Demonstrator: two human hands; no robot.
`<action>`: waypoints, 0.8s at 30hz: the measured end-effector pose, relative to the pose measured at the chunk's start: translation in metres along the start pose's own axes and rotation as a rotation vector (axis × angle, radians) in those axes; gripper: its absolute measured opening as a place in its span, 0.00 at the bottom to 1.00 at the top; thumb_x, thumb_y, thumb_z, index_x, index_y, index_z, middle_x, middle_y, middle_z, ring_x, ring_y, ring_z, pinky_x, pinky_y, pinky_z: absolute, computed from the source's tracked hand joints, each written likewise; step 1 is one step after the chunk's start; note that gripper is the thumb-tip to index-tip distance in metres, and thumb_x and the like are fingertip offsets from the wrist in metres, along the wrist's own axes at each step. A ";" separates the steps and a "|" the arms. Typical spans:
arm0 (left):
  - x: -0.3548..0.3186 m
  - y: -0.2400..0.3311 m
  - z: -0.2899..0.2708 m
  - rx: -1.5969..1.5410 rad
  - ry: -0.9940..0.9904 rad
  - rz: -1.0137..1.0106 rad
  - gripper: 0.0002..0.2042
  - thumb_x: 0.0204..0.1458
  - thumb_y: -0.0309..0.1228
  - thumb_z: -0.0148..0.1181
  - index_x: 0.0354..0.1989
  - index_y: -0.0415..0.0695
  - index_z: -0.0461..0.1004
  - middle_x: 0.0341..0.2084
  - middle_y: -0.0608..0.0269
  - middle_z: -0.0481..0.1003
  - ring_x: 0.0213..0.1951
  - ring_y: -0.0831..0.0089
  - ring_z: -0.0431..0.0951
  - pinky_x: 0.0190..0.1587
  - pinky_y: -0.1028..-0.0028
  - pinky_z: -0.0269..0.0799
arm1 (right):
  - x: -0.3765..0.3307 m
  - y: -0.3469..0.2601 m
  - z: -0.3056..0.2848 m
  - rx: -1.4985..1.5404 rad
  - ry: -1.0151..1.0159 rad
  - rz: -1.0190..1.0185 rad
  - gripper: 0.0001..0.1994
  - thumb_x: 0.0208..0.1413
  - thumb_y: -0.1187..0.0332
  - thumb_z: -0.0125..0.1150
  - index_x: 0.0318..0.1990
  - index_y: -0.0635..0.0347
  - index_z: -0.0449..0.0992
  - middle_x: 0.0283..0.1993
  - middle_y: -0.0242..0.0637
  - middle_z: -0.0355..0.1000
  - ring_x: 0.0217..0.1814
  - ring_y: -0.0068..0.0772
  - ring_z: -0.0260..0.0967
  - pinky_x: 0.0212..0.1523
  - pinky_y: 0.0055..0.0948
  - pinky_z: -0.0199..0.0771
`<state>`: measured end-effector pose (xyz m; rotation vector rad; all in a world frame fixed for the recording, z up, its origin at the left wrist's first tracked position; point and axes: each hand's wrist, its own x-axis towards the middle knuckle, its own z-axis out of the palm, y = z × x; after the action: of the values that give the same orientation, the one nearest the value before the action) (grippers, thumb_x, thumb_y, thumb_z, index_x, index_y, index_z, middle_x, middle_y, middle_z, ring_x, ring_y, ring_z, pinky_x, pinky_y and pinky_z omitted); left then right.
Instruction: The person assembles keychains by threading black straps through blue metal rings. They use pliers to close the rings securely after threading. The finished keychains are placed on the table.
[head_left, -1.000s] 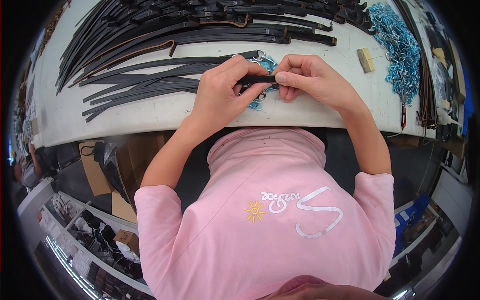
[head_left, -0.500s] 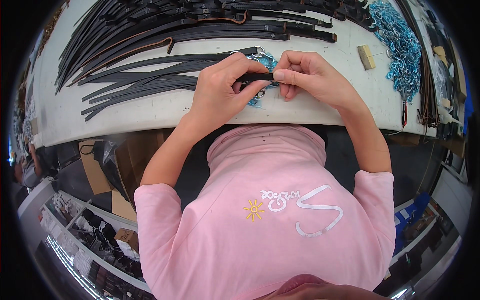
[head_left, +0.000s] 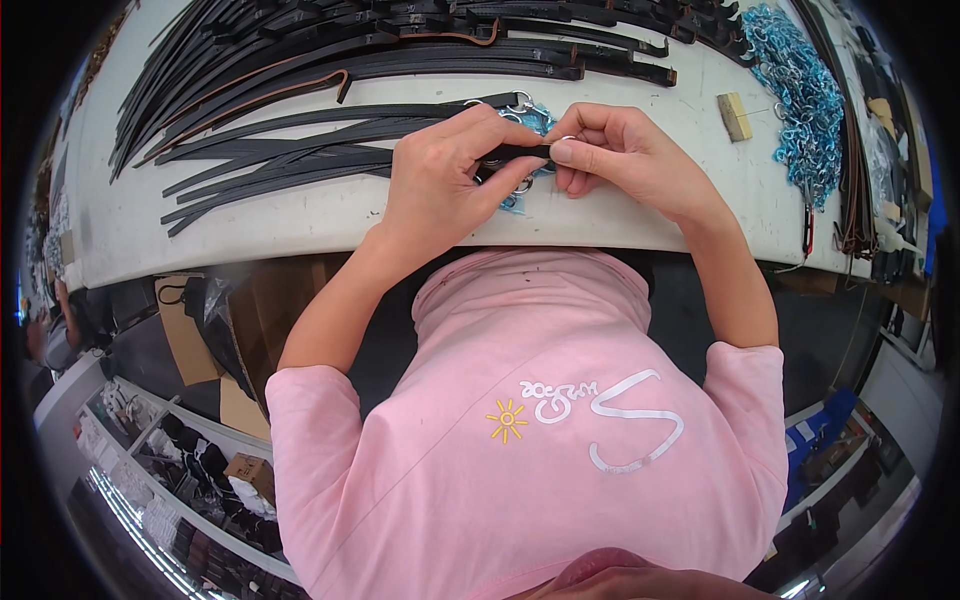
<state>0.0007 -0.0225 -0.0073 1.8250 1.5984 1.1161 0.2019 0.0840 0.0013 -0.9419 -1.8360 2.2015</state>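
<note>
My left hand (head_left: 435,175) is closed in a pinch around a short stretch of black strap (head_left: 522,152). At the strap's right end, the thumb and fingers of my right hand (head_left: 625,155) press together on it. A thin silver ring (head_left: 568,139) shows above my right thumb; how it joins the strap is hidden by the fingers. Beneath and behind my hands lie metal clasps in blue plastic (head_left: 536,117), partly covered. Long flat black straps (head_left: 290,150) fan out to the left on the white table, their right ends under my left hand.
Rows of dark straps (head_left: 440,60) fill the far side of the table (head_left: 330,220). A small yellowish block (head_left: 738,117) stands right of my hands. Beyond it lies a heap of blue-wrapped metal chains (head_left: 795,100), beside hanging brown cords (head_left: 858,190). Open cardboard (head_left: 187,335) is below the table's left part.
The silver ring now stands out above my right thumb. Both hands keep their pinch on the strap and have shifted only slightly.
</note>
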 end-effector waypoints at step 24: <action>0.000 -0.001 0.000 -0.063 -0.027 -0.028 0.10 0.49 0.25 0.72 0.39 0.41 0.81 0.28 0.67 0.75 0.19 0.80 0.66 0.22 0.79 0.63 | 0.002 -0.004 -0.008 0.025 -0.072 0.051 0.14 0.65 0.60 0.63 0.42 0.65 0.77 0.30 0.30 0.75 0.32 0.18 0.74 0.37 0.19 0.77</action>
<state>0.0003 -0.0223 -0.0078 1.7646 1.5515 1.1126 0.2032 0.0932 0.0034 -0.9263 -1.8304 2.3117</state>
